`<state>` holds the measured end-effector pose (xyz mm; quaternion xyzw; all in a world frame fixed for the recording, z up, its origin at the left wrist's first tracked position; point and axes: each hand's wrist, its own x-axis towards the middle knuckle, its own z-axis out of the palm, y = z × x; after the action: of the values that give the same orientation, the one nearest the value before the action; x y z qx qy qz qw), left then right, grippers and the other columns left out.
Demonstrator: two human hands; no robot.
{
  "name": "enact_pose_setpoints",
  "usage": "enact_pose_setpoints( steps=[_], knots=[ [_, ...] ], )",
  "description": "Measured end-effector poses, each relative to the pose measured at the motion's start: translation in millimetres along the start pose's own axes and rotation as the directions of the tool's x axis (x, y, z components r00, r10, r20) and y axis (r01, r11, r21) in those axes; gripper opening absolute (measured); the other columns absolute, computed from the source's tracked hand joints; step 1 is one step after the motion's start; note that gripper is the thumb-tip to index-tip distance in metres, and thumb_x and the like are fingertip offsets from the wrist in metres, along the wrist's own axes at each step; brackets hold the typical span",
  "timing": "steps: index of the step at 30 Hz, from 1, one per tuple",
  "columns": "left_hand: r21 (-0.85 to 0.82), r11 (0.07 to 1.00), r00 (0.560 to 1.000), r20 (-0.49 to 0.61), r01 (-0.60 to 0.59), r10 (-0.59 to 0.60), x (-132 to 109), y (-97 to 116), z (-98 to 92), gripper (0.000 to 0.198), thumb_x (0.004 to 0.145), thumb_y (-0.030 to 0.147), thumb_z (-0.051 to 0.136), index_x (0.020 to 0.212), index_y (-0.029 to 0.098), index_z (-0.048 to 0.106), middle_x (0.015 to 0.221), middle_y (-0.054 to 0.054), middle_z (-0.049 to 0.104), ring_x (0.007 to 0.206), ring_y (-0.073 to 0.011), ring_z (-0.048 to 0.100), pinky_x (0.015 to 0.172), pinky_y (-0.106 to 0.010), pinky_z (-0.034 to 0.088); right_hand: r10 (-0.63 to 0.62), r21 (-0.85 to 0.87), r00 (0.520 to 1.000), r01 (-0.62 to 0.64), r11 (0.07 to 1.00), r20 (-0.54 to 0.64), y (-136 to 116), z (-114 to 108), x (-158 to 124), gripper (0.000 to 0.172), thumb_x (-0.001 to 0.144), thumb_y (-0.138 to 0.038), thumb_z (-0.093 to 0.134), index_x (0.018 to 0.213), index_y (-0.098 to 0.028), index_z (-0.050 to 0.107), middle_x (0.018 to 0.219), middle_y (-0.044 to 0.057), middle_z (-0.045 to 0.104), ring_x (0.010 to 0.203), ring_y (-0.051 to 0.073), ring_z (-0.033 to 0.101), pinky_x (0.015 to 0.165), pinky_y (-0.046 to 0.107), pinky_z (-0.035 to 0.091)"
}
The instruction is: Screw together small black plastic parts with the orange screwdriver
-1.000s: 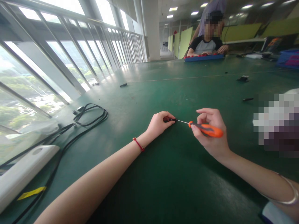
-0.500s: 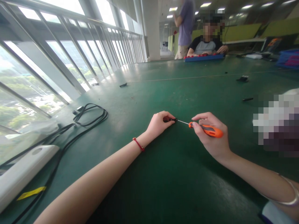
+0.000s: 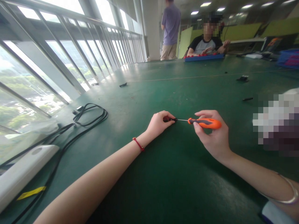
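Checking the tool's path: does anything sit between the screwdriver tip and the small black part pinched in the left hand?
Nothing visible does. The right hand holds the orange screwdriver, and its thin shaft runs over bare green table straight to the small black part, which the left hand pinches.

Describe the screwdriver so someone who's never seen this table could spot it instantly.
On the big green table, look at its near middle. There the right hand holds the screwdriver level, its thin shaft tip at a small black part pinched by the left hand. Its orange handle sets it apart from the black bits scattered farther off.
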<state>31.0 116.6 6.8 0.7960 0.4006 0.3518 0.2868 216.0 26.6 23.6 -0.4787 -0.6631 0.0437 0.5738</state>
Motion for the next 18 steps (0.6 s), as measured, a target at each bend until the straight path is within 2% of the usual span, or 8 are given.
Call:
enact_pose_setpoints(
  steps=[2, 3, 6, 8, 9, 12, 14, 18],
  knots=[
    [-0.002, 1.000, 1.000, -0.001, 0.001, -0.001, -0.1, 0.0, 0.1, 0.011, 0.077, 0.017, 0.068, 0.086, 0.015, 0.072, 0.091, -0.005, 0.072, 0.082, -0.0155, 0.066, 0.078, -0.027, 0.054, -0.016, 0.061, 0.999, 0.018, 0.998, -0.036, 2.0, 0.4, -0.1, 0.031, 0.074, -0.021, 0.066, 0.103, -0.024, 0.055, 0.083, 0.001, 0.059, 0.065, 0.016, 0.056, 0.065, 0.034, 0.049],
    [-0.002, 1.000, 1.000, -0.002, 0.001, -0.001, -0.1, 0.0, 0.1, 0.011, 0.077, 0.017, 0.068, 0.086, 0.015, 0.072, 0.091, -0.005, 0.072, 0.082, -0.0154, 0.066, 0.078, -0.027, 0.054, -0.011, 0.083, 1.000, 0.013, 0.996, -0.023, 2.5, 0.4, 0.0, 0.035, 0.073, -0.021, 0.067, 0.105, -0.024, 0.054, 0.079, -0.001, 0.056, 0.063, 0.016, 0.055, 0.062, 0.033, 0.048],
    [-0.001, 1.000, 1.000, -0.003, 0.003, -0.003, 0.1, -0.4, 0.2, 0.011, 0.077, 0.017, 0.068, 0.086, 0.015, 0.072, 0.090, -0.004, 0.072, 0.081, -0.0153, 0.065, 0.078, -0.027, 0.054, 0.020, 0.048, 0.998, -0.023, 0.999, 0.064, 1.6, -0.1, -0.1, 0.019, 0.077, -0.021, 0.064, 0.094, -0.024, 0.057, 0.056, -0.006, 0.048, 0.051, 0.014, 0.048, 0.055, 0.031, 0.043],
    [0.001, 1.000, 1.000, -0.003, 0.005, -0.005, 0.3, -0.9, 0.2, 0.011, 0.076, 0.017, 0.068, 0.086, 0.015, 0.072, 0.090, -0.004, 0.072, 0.081, -0.0153, 0.065, 0.078, -0.027, 0.054, 0.023, 0.003, 0.996, -0.023, 1.000, 0.085, 0.7, -0.5, -0.3, 0.006, 0.080, -0.023, 0.063, 0.085, -0.024, 0.059, 0.053, -0.005, 0.051, 0.050, 0.014, 0.050, 0.055, 0.031, 0.042],
    [0.001, 1.000, 1.000, -0.003, 0.005, -0.005, 0.4, -1.1, 0.3, 0.011, 0.077, 0.017, 0.068, 0.086, 0.015, 0.072, 0.090, -0.004, 0.072, 0.081, -0.0153, 0.065, 0.078, -0.027, 0.054, 0.014, -0.003, 0.998, -0.014, 1.000, 0.067, 0.6, -0.5, -0.4, 0.005, 0.080, -0.023, 0.063, 0.084, -0.024, 0.059, 0.056, -0.004, 0.055, 0.053, 0.015, 0.053, 0.057, 0.031, 0.043],
    [0.003, 1.000, 1.000, 0.002, 0.004, -0.004, 0.5, -1.2, 0.3, 0.011, 0.077, 0.018, 0.068, 0.086, 0.015, 0.072, 0.091, -0.004, 0.072, 0.081, -0.0155, 0.065, 0.078, -0.028, 0.054, -0.028, 0.047, 0.999, 0.029, 0.998, -0.020, 2.0, 0.0, -0.1, 0.023, 0.076, -0.019, 0.065, 0.097, -0.025, 0.058, 0.076, -0.001, 0.060, 0.063, 0.016, 0.057, 0.062, 0.032, 0.048],
    [0.004, 1.000, 1.000, 0.002, 0.005, -0.005, 0.3, -0.8, 0.1, 0.011, 0.077, 0.018, 0.068, 0.086, 0.015, 0.072, 0.090, -0.004, 0.072, 0.081, -0.0155, 0.065, 0.078, -0.028, 0.054, -0.023, 0.083, 0.999, 0.025, 0.996, -0.023, 2.5, 0.1, 0.3, 0.032, 0.074, -0.019, 0.067, 0.103, -0.025, 0.055, 0.075, -0.002, 0.057, 0.061, 0.015, 0.056, 0.061, 0.032, 0.048],
    [0.005, 1.000, 1.000, 0.000, 0.005, -0.005, -0.3, 0.4, -0.3, 0.011, 0.077, 0.018, 0.068, 0.086, 0.015, 0.072, 0.090, -0.005, 0.072, 0.081, -0.0156, 0.066, 0.078, -0.028, 0.054, 0.020, 0.019, 0.998, -0.022, 1.000, 0.059, 0.8, -0.6, 0.2, 0.008, 0.080, -0.025, 0.065, 0.085, -0.024, 0.059, 0.055, -0.005, 0.051, 0.049, 0.014, 0.050, 0.056, 0.031, 0.044]
  ],
)
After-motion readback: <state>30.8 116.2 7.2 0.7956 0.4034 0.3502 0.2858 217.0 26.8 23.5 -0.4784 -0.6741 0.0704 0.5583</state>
